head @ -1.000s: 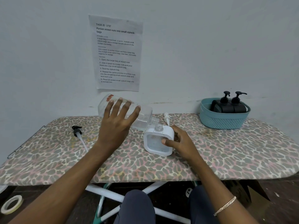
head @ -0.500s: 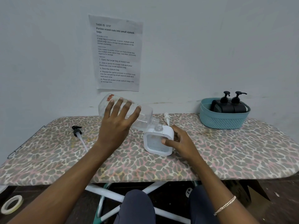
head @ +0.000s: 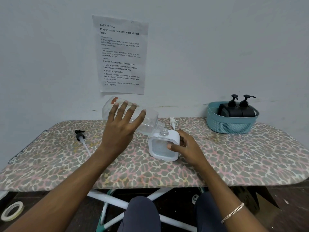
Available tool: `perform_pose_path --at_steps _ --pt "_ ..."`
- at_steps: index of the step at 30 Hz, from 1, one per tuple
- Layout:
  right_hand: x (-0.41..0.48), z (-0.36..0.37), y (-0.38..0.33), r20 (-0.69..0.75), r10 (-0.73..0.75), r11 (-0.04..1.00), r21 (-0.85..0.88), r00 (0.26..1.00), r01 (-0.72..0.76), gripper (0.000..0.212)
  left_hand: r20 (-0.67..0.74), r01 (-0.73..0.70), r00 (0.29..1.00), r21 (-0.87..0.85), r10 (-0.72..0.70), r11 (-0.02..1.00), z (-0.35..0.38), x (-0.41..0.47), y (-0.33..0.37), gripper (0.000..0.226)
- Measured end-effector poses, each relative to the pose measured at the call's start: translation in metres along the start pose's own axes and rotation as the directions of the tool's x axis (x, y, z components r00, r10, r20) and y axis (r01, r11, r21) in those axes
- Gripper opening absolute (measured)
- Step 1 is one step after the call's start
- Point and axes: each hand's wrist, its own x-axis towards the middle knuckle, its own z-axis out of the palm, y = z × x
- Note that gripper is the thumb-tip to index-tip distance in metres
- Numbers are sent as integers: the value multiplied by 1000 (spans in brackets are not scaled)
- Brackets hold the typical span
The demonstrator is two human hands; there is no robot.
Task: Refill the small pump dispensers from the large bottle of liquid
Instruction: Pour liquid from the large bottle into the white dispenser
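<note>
Nearest, well below and left of the white dispenser [head: 160, 148], a roll of tape [head: 11, 210] lies on the floor. A bracelet [head: 233, 212] sits on the right wrist, below and right of the dispenser. The dispenser stands upright near the middle of the leopard-print ironing board [head: 234, 164], with its pump off and its clear neck open. The right hand [head: 187, 148] grips it from its right side, thumb on the front face and the other fingers curled round the back. Up and left of the dispenser, the left hand [head: 122, 129] holds the large bottle [head: 150, 120] off the board with its fingers [head: 122, 111] wrapped over the clear body. The bottle is tilted, its mouth down just above the dispenser's neck. A black pump [head: 80, 135] lies on the board well to the dispenser's left. A white pump [head: 173, 122] lies just behind it. Farther right and behind, a teal basket [head: 232, 126] holds two black dispensers [head: 237, 109]. On the wall above and behind the dispenser hangs a printed sheet [head: 121, 54].
</note>
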Motion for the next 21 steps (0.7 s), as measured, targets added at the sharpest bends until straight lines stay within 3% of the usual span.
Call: perform_pose_path --at_steps 21 --pt "0 0 2 -2 10 999 -34 1000 -10 57 7 -29 1000 9 29 1000 -2 3 -1 69"
